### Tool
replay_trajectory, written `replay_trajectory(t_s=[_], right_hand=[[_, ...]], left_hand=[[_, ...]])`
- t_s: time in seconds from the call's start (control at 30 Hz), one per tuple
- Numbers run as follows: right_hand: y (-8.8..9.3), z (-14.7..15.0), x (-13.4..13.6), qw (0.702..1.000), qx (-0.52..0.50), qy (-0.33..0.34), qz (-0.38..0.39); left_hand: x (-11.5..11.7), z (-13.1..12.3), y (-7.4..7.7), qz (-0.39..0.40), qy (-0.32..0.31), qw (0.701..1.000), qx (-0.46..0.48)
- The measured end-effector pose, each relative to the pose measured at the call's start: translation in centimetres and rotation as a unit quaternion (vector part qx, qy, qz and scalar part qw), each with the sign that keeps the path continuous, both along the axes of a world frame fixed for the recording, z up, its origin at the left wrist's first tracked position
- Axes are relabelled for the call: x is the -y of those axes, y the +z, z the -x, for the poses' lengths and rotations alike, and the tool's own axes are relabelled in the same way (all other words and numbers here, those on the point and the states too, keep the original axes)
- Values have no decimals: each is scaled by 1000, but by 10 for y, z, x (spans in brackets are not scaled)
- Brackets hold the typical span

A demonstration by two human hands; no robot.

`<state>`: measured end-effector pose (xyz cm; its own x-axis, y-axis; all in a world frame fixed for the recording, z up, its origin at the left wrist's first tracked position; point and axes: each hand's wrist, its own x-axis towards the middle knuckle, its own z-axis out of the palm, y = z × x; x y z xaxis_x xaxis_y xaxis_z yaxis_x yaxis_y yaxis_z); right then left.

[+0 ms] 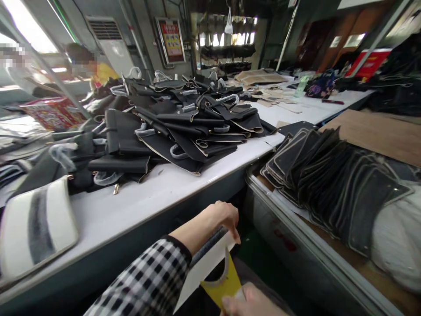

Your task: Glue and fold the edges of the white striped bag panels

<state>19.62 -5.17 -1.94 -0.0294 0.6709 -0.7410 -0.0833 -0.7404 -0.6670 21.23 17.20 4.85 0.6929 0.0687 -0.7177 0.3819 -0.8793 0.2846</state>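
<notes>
the left hand [221,216], below a black-and-white checked sleeve [151,276], bends over the far end of a long white panel with a fuzzy dark-grey stripe [202,272]. its fingers curl downward; their tips are partly hidden, so i cannot tell whether they pinch the panel. this panel is just off the near edge of the white-topped desk [131,213], below it. the right hand [253,300] has its thumb and fingers pinching a flat yellow piece with a concave curved edge [230,285], just in front of the panel.

at the desk's near left corner lies a white rounded flap with a grey band [59,219]. a small gold-coloured metal piece [115,189] sits near the front edge, before a heap of black leather-like pieces with wrapped handles [177,131]. to the right, a grey-walled bin [269,219] carries a leaning row of black pale-edged panels [345,184], with crumpled white plastic [399,237] at its near right end.
</notes>
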Motion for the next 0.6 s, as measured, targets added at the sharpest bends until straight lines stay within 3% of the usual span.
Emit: replay_trajectory(t_s=[0.07, 0.13, 0.23, 0.3, 0.43, 0.6], right_hand=[[-2, -14, 20, 999, 32, -29, -7], [-6, -26, 29, 993, 26, -114, -24], [-6, -37, 18, 961, -15, -271, -59], [-2, -39, 0, 940, -31, -331, -79], [-2, -39, -35, 930, -46, -354, -94], [-21, -37, -49, 928, -39, -362, -86]], left_hand=[[1, 12, 0, 0, 2, 999, 40], [3, 26, -2, 0, 0, 993, 122], [12, 46, -9, 1, 27, 961, 274], [21, 58, -16, -10, 61, 942, 329], [36, 74, -29, -58, 131, 927, 347], [45, 80, -43, -88, 219, 914, 331]])
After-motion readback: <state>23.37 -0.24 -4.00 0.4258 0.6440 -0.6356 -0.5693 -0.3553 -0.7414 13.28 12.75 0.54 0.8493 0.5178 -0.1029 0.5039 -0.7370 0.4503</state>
